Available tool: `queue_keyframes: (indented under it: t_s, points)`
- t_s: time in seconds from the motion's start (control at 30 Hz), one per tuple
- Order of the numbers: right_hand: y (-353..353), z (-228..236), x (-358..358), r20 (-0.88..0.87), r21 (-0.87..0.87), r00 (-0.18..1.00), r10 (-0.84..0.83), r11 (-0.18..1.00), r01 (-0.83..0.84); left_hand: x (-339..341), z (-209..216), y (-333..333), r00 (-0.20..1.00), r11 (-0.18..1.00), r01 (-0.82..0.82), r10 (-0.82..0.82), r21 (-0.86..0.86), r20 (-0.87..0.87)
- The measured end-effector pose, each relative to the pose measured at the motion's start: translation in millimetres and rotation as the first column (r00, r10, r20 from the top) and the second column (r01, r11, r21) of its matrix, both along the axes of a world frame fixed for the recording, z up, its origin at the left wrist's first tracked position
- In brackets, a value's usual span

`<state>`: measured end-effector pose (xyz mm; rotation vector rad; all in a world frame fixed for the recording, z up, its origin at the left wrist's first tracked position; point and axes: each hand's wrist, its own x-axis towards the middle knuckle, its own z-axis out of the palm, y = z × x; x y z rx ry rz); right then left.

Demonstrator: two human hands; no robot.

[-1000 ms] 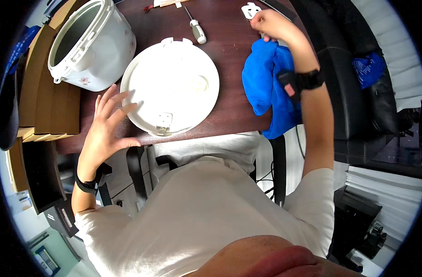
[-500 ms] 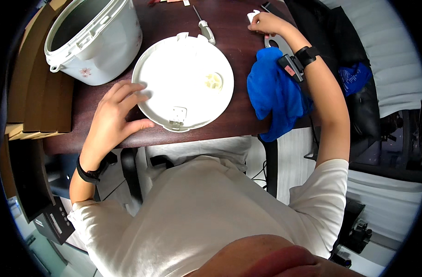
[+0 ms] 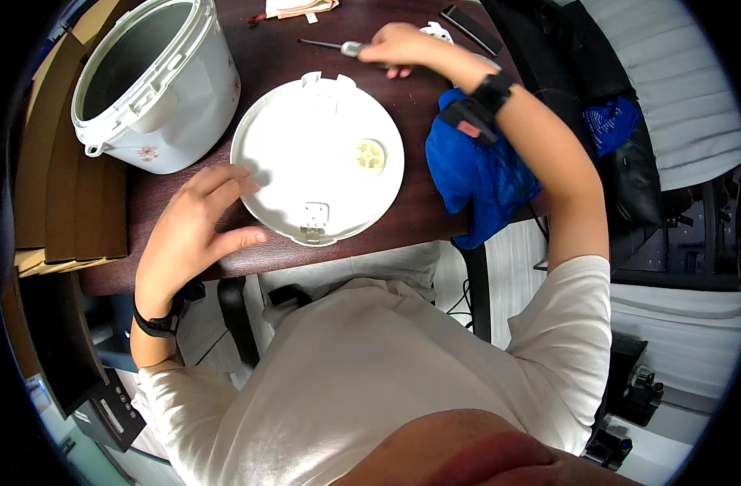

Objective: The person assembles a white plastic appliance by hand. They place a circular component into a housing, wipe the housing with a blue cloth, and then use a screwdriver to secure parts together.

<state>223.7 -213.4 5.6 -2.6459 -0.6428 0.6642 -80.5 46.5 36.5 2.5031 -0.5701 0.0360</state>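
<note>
A round white lid (image 3: 305,150) lies on the dark table, its inner side facing up. It has a cream round fitting (image 3: 370,157) at its right and a small metal hinge plate at the near rim. My left hand (image 3: 194,220) is at the lid's left edge, fingertips over the rim and thumb spread apart beside it. Beyond the lid, my right hand (image 3: 403,49) is closed around the handle of a screwdriver (image 3: 351,49). Its thin shaft points left, above the table. The fingers hide part of the grip.
A white pot (image 3: 184,121) with a flower print stands at the left, beside brown cardboard (image 3: 70,194). Right of the lid hangs a blue cloth (image 3: 476,186) over the table edge. A phone (image 3: 471,31), a small white part (image 3: 437,31) and a folded cloth (image 3: 301,7) lie at the far side.
My right hand has moved left from the small white part and picked up the screwdriver, which now points left. My left hand stays at the lid's edge.
</note>
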Motion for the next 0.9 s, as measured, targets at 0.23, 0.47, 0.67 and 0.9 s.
queue_keyframes:
  t_s: [0.23, 0.47, 0.67, 0.9]
  points:
    - [-137, 78, -6, 0.088, 0.392, 0.987, -0.137, 0.915, 0.092, 19, 12, 12, 0.995, 0.995, 0.055, -0.062, -0.087, -0.084]
    - [-187, 59, -5, 0.351, 0.082, 0.855, -0.381, 0.923, 0.377, 50, 6, 23, 0.985, 0.958, -0.021, -0.028, -0.285, -0.168]
    - [-190, 53, -6, 0.399, 0.034, 0.840, -0.367, 0.922, 0.387, 57, -11, 25, 0.977, 0.893, -0.043, -0.056, -0.448, -0.205]
    - [-188, 53, -9, 0.429, -0.009, 0.821, -0.377, 0.907, 0.421, 55, -13, 27, 0.982, 0.883, -0.019, -0.072, -0.469, -0.176]
